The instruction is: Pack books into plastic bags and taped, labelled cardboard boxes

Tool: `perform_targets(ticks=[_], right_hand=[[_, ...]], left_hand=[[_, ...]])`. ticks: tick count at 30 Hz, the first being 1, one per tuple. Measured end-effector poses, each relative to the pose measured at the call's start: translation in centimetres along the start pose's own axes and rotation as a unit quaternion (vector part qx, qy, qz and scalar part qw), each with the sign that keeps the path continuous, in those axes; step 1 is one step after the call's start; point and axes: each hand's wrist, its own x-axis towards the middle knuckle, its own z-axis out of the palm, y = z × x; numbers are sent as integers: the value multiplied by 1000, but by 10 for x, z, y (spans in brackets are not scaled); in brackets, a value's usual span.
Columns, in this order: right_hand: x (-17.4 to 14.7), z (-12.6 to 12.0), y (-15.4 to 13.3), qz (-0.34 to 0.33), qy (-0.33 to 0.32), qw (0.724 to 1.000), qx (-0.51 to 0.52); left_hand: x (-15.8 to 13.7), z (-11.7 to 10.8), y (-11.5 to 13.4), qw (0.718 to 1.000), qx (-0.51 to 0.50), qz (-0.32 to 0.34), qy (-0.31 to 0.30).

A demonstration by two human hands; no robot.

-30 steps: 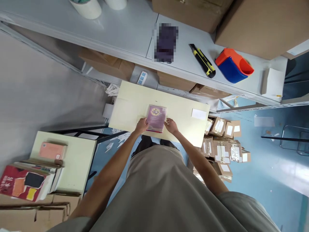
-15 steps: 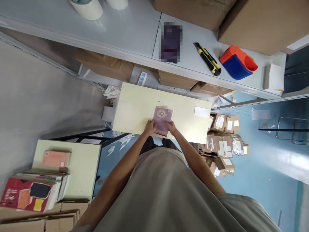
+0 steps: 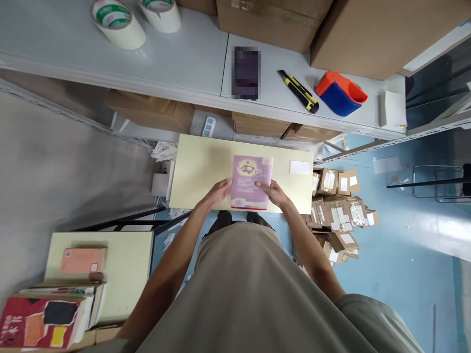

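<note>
A purple book (image 3: 251,191) with a yellow oval picture and a barcode at its lower left is up off the pale yellow table (image 3: 200,169). My right hand (image 3: 276,193) grips its right edge, thumb lying on the cover and the other fingers hidden beneath. At the left edge is my left hand (image 3: 218,192), its fingers stretched toward the book. Whether those fingertips touch it I cannot tell. A white paper slip (image 3: 300,167) lies on the table to the right of the book.
A grey shelf (image 3: 184,66) ahead bears tape rolls (image 3: 123,32), a utility knife (image 3: 299,92), a red and blue tape dispenser (image 3: 340,93) and cartons (image 3: 274,24). Taped parcels (image 3: 336,213) are piled on the floor at right. Books (image 3: 44,318) are stacked on a side table at lower left.
The book has risen toward me and appears larger, with a barcode now visible at lower left. My left hand has loosened from its edge and moved left; my right hand still holds on.
</note>
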Motion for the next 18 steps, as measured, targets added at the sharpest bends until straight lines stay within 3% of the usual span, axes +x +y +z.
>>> perform_targets(ticks=[3, 7, 10, 12, 15, 18], right_hand=[[-14, 0, -23, -15, -13, 1000, 9], [-18, 0, -37, -36, -2, 999, -3], [-14, -4, -37, -53, 26, 997, -45], [-10, -6, -34, -64, 84, 990, -98], [-3, 1, -27, -81, 172, 968, -163], [1, 22, -21, -85, 119, 979, -140]], left_hand=[[-16, 11, 33, 989, -129, -17, -76], [-29, 30, 67, 991, -125, 8, -39], [-31, 36, 77, 995, -90, 35, -8], [-29, 37, 79, 998, -42, 48, 20], [-24, 43, 80, 988, 107, 77, 84], [-23, 64, 88, 946, 290, 73, 124]])
